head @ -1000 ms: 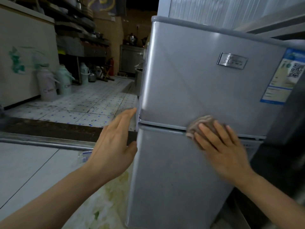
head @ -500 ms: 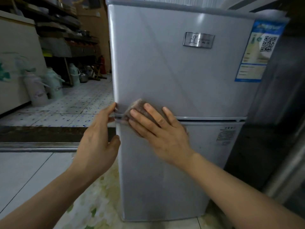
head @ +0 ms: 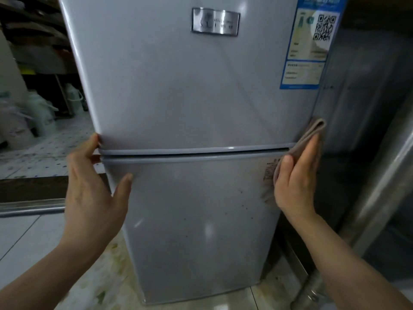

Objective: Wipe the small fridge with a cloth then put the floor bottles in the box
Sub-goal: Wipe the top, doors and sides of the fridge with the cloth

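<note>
Pressing flat, right hand (head: 297, 175) holds cloth (head: 312, 135) against small fridge (head: 190, 97) right edge at the door seam, fingers straight. Left hand (head: 93, 186) open, bracing left edge. Jugs (head: 42, 117) on floor beyond.

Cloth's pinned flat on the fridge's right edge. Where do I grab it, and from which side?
Take the cloth by its folded top corner, which sticks up free above the right hand. Come from the right and above: the fridge backs it on the left and the palm covers the rest.
</note>
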A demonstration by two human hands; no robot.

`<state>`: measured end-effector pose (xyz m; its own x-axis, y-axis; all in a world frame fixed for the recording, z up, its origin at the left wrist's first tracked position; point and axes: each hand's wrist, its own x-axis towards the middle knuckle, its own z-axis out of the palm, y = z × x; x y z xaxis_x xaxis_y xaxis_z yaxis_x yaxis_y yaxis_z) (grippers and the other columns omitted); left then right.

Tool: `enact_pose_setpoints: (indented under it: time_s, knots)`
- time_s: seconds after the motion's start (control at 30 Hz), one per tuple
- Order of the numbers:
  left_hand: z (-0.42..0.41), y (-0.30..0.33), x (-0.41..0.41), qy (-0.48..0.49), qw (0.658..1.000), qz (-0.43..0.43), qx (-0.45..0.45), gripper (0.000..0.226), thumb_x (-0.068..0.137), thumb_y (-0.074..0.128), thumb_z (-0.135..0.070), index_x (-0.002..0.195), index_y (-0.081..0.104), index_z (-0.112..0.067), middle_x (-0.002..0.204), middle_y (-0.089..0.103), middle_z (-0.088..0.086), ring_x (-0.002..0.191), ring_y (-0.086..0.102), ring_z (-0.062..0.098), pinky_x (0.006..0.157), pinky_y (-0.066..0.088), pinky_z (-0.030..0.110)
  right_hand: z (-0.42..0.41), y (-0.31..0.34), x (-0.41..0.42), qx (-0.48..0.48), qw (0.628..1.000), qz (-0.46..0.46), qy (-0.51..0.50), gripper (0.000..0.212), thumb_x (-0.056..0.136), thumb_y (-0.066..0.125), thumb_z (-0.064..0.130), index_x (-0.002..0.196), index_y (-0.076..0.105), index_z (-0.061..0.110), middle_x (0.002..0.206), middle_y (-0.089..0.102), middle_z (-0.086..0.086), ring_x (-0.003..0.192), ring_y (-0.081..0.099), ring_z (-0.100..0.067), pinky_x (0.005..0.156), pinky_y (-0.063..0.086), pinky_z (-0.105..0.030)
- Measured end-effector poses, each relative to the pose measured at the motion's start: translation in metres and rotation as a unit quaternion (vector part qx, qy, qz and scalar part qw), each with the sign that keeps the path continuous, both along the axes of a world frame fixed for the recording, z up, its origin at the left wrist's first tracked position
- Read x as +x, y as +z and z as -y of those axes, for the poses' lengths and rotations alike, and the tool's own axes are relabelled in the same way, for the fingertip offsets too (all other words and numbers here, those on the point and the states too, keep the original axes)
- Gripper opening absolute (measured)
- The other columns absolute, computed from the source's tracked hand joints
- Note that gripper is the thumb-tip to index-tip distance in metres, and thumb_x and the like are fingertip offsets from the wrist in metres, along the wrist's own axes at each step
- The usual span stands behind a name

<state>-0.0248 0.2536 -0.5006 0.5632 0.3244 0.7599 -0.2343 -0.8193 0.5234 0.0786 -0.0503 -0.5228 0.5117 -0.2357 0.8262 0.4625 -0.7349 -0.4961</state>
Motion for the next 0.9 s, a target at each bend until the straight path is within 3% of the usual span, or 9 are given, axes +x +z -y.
enact_pose_setpoints:
  time_s: [0.1, 0.13, 0.2, 0.3, 0.4, 0.5, 0.63, 0.8, 0.9]
  knots:
    - [-0.003, -0.006, 0.007, -0.017, 1.000, 0.017, -0.002, 0.080, 0.080, 0.066, -0.016, 0.144, 0.019, -0.018, 0.137, 0.035, 0.013, 0.119, 0.048, 0.030, 0.089, 0.049, 0.054, -0.013, -0.009, 0.003, 0.057, 0.998, 0.020, 0.007, 0.063, 0.100, 0.033, 0.027, 0.151, 0.004, 0.007, 0.158, 0.008, -0.018, 0.138, 0.007, -0.004, 0.111, 0.005, -0.006]
    - [-0.005, -0.008, 0.008, -0.022, 1.000, 0.019, -0.003, 0.079, 0.080, 0.064, -0.017, 0.144, 0.018, -0.019, 0.138, 0.035, 0.013, 0.118, 0.048, 0.033, 0.090, 0.048, 0.055, -0.015, -0.020, 0.001, 0.039, 0.999, 0.026, -0.002, 0.062, 0.100, 0.033, 0.026, 0.151, 0.004, 0.005, 0.157, 0.008, -0.021, 0.139, 0.008, -0.008, 0.113, 0.006, -0.009]
    - [-0.007, -0.009, 0.009, -0.026, 0.999, 0.021, -0.013, 0.077, 0.082, 0.062, -0.026, 0.145, 0.017, -0.022, 0.140, 0.038, 0.013, 0.115, 0.052, 0.036, 0.090, 0.048, 0.054, -0.019, -0.054, -0.007, 0.010, 1.000, 0.015, -0.012, 0.063, 0.099, 0.031, 0.028, 0.150, 0.002, 0.007, 0.155, 0.007, -0.024, 0.143, 0.012, -0.024, 0.118, 0.017, -0.032]
    - [-0.006, -0.009, 0.008, -0.034, 0.998, 0.042, -0.010, 0.076, 0.084, 0.059, -0.031, 0.146, 0.017, -0.024, 0.142, 0.036, 0.009, 0.117, 0.051, 0.029, 0.089, 0.049, 0.052, -0.027, -0.104, -0.024, -0.020, 0.999, -0.036, -0.009, 0.066, 0.096, 0.034, 0.027, 0.149, -0.003, 0.014, 0.154, 0.004, -0.027, 0.142, 0.016, -0.042, 0.111, 0.028, -0.059]
    - [-0.009, -0.016, 0.004, -0.035, 0.999, 0.030, -0.004, 0.072, 0.087, 0.058, -0.028, 0.146, 0.016, -0.030, 0.143, 0.030, 0.003, 0.119, 0.049, 0.027, 0.084, 0.051, 0.051, -0.026, -0.113, -0.027, -0.025, 0.999, -0.038, 0.010, 0.065, 0.096, 0.033, 0.027, 0.148, -0.003, 0.015, 0.153, 0.002, -0.030, 0.142, 0.013, -0.045, 0.110, 0.026, -0.062]
    - [-0.013, -0.040, -0.006, -0.010, 0.999, -0.022, -0.023, 0.065, 0.090, 0.054, -0.027, 0.144, 0.019, -0.019, 0.138, 0.030, 0.016, 0.123, 0.042, 0.034, 0.100, 0.039, 0.047, -0.021, -0.072, -0.011, -0.056, 0.997, 0.045, -0.006, 0.059, 0.100, 0.030, 0.028, 0.150, 0.003, 0.014, 0.151, 0.007, -0.034, 0.142, 0.013, -0.045, 0.115, 0.018, -0.058]
    - [-0.008, -0.062, -0.010, 0.001, 0.997, -0.075, -0.007, 0.041, 0.091, 0.050, -0.019, 0.130, 0.038, -0.015, 0.120, 0.044, 0.004, 0.111, 0.043, 0.018, 0.090, 0.037, 0.035, -0.024, -0.034, 0.005, -0.084, 0.983, 0.141, -0.078, 0.056, 0.100, 0.024, 0.032, 0.146, 0.020, 0.001, 0.148, 0.021, -0.037, 0.140, 0.016, -0.049, 0.116, 0.015, -0.055]
    - [0.000, -0.067, -0.005, -0.010, 0.995, -0.071, -0.071, 0.030, 0.094, 0.046, -0.022, 0.123, 0.037, -0.022, 0.115, 0.047, -0.001, 0.103, 0.050, 0.019, 0.088, 0.047, 0.045, -0.059, -0.106, -0.014, -0.290, 0.948, 0.123, -0.041, 0.060, 0.099, 0.029, 0.042, 0.153, 0.007, 0.026, 0.161, -0.005, -0.004, 0.146, -0.002, -0.033, 0.117, 0.004, -0.047]
    - [-0.001, -0.067, -0.005, -0.013, 0.995, -0.070, -0.075, 0.030, 0.094, 0.047, -0.020, 0.123, 0.038, -0.021, 0.114, 0.049, 0.003, 0.100, 0.050, 0.019, 0.085, 0.047, 0.046, -0.063, -0.145, -0.024, -0.407, 0.906, 0.119, -0.008, 0.059, 0.084, 0.052, 0.036, 0.140, 0.034, 0.030, 0.152, 0.019, 0.001, 0.139, 0.012, -0.029, 0.112, 0.012, -0.043]
